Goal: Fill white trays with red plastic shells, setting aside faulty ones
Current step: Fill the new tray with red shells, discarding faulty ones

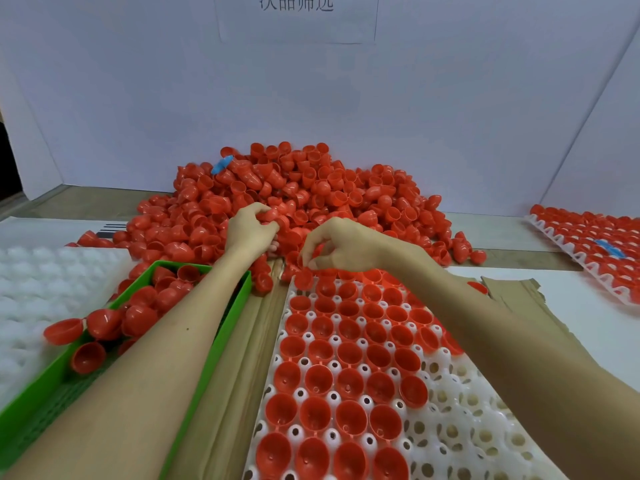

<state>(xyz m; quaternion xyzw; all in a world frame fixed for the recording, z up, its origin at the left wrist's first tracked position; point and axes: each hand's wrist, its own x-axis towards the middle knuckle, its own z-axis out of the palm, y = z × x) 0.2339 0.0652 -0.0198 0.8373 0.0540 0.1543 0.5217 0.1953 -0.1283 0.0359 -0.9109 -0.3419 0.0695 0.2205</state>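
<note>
White padded sheeting (31, 289) runs off the left edge, too blurred to make out in detail. Beside it a green bin (221, 327), cut off at the bottom and partly covered by the person's left forearm, holds loose red shells (145, 306), a few sitting over its left rim.

Beyond the bin, the left hand (251, 230) reaches into the near edge of a large pile of shells (311, 188) heaped against the white back wall. Its fingers are curled tight round several shells, the fingertips partly buried in the heap. A small blue scrap (221, 164) shows near the pile's top left.

At the top, a paper sign (296, 15) is cropped, its characters only half visible.

The right hand (341, 247) hovers over the far left corner of a white tray (450, 410), thumb and forefinger drawn close together and pinching the rim of a single shell (303, 278) at that corner. The tray's left columns hold shells open side up. Its near right cells stand bare, and the right forearm hides part of its far right side.

Torn cardboard (512, 289) lies just beside the tray. Well apart at the right edge, a second tray (588, 244), full of shells, is cut off by the frame.
</note>
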